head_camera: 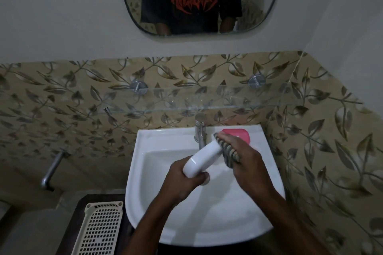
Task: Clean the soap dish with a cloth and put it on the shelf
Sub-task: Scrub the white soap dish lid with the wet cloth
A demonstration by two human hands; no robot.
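Note:
I hold a white oval soap dish (202, 159) over the white sink (145, 172), tilted with its far end up. My left hand (186, 180) grips its near end. My right hand (246, 159) presses a grey striped cloth (227, 152) against the dish's far end. The glass shelf (186, 101) runs along the tiled wall above the tap, held by two metal mounts, and nothing stands on it.
A pink soap bar (240, 133) lies on the sink's back right rim, behind my right hand. The chrome tap (200, 128) rises at the back middle. A beige perforated basket (99, 230) sits at lower left. A metal pipe (51, 170) sticks out of the left wall. A mirror (199, 0) hangs above.

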